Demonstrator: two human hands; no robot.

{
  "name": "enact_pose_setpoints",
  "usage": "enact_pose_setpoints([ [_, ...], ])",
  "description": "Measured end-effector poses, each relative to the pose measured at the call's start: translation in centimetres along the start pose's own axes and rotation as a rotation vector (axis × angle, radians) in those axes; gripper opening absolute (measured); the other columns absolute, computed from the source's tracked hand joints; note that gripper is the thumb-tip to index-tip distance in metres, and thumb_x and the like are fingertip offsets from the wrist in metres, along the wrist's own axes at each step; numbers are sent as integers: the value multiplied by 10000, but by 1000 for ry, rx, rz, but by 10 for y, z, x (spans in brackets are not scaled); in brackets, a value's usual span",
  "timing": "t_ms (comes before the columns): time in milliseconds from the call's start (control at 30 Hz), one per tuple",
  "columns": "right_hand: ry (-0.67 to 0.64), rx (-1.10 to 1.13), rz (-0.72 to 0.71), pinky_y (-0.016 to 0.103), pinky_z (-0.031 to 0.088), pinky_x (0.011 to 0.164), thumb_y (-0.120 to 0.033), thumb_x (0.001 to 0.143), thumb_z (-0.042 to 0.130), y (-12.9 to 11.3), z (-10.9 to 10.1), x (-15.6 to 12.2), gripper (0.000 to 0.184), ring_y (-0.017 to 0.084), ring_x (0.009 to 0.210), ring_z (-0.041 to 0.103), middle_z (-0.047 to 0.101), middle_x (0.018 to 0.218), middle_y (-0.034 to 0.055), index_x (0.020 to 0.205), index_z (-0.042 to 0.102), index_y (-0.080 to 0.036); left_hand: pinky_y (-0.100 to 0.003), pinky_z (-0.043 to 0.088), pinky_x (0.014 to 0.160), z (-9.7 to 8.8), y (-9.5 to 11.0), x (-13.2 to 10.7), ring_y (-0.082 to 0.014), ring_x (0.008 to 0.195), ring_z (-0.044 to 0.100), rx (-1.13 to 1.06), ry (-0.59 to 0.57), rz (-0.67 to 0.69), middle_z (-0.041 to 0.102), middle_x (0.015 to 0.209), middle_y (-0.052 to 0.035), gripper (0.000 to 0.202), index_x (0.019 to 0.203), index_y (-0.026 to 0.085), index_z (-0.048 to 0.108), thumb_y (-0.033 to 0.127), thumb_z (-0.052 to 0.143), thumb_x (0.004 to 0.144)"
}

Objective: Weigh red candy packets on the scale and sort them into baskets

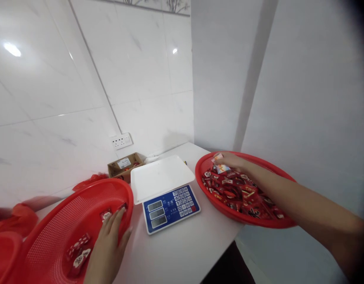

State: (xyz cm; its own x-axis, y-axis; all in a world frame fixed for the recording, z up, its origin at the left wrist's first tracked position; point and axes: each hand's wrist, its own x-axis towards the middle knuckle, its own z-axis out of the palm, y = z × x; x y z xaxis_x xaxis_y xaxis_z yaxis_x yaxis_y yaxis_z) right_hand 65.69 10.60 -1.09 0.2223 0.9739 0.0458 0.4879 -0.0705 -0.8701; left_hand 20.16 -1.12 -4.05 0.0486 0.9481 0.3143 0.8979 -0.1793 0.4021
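Observation:
My left hand (109, 240) lies flat with fingers stretched out inside a red mesh basket (58, 221) at the lower left, touching a small red candy packet (106, 215); a few more red packets (78, 252) lie beside it. My right hand (229, 161) reaches into the far side of a second red basket (205, 167) on the right, which is heaped with several red candy packets (241, 193). Its fingers are closed on a few small packets (220, 165). A white-and-blue weighing scale (162, 189) with a bare white tray stands between the baskets.
A small cardboard box (124, 165) sits behind the scale, below a wall socket (121, 141). Red plastic bags (18, 219) lie at the far left. The white table (182, 252) ends at its front edge near the lower middle. Tiled walls close in behind and to the right.

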Motion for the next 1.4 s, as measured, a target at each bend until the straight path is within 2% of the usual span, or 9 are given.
enact_pose_setpoints([
  [100, -200, 264, 28, 283, 497, 598, -217, 608, 685, -32, 22, -6, 219, 163, 605, 617, 656, 653, 13, 791, 567, -196, -469, 286, 1064, 1, 32, 7, -258, 1287, 363, -337, 46, -30, 446, 1362, -92, 505, 1257, 225, 431, 435, 486, 801],
  [200, -415, 481, 17, 258, 482, 586, -180, 580, 697, -73, 68, -16, 265, 134, 579, 599, 636, 640, -19, 793, 541, -204, -409, 375, 1006, 12, 77, 23, -227, 1223, 446, -929, -145, -73, 455, 1349, -105, 564, 1305, 244, 357, 399, 545, 796],
  [300, -624, 536, -34, 241, 469, 563, -201, 584, 697, -106, 120, -29, 282, 119, 565, 586, 626, 636, -36, 819, 543, -203, -358, 451, 917, 31, 107, 51, -211, 1168, 490, -1367, -233, -326, 491, 1296, -97, 565, 1283, 281, 395, 339, 623, 769],
  [400, -694, 479, -127, 205, 441, 521, -254, 603, 704, -121, 158, -37, 264, 99, 549, 562, 612, 627, -43, 819, 566, -192, -344, 529, 757, 45, 110, 77, -186, 897, 623, -1463, -253, -419, 620, 1019, -92, 424, 1159, 215, 510, 321, 629, 766],
  [533, -567, 384, -117, 187, 439, 498, -340, 675, 673, -122, 184, -27, 258, 94, 564, 568, 631, 680, -25, 860, 582, -185, -259, 536, 684, 51, 90, 95, -73, 656, 592, -1496, -121, -519, 597, 855, -20, 194, 1003, 180, 541, 216, 558, 813],
  [867, -391, 223, -43, 199, 520, 560, -297, 753, 634, -98, 183, 5, 337, 114, 715, 617, 621, 1041, 103, 1051, 583, -149, -327, 523, 698, 54, 67, 100, -145, 839, 590, -1427, 108, -627, 572, 1058, -57, 314, 1132, 159, 502, 297, 523, 850],
  [1100, -383, 70, -140, 285, 543, 676, -222, 750, 602, -85, 165, 8, 563, 150, 769, 632, 609, 1128, 131, 1285, 444, -145, -332, 527, 700, 62, 67, 113, -151, 851, 591, -1327, 88, -571, 568, 1080, -63, 329, 1152, 163, 493, 292, 524, 851],
  [1267, -344, -124, -232, 323, 481, 838, -179, 672, 647, -72, 156, 10, 569, 226, 1016, 573, 476, 1330, 109, 1229, 529, -187, -347, 528, 714, 63, 63, 113, -163, 881, 587, -1240, 31, -570, 550, 1121, -71, 354, 1175, 171, 479, 286, 533, 845],
  [1400, -347, -239, -259, 310, 471, 838, -128, 684, 593, -70, 154, 9, 500, 219, 994, 592, 589, 1198, 103, 1182, 570, -174, -385, 510, 776, 63, 61, 111, -182, 940, 576, -1206, 17, -530, 545, 1150, -76, 353, 1168, 171, 490, 308, 530, 845],
])
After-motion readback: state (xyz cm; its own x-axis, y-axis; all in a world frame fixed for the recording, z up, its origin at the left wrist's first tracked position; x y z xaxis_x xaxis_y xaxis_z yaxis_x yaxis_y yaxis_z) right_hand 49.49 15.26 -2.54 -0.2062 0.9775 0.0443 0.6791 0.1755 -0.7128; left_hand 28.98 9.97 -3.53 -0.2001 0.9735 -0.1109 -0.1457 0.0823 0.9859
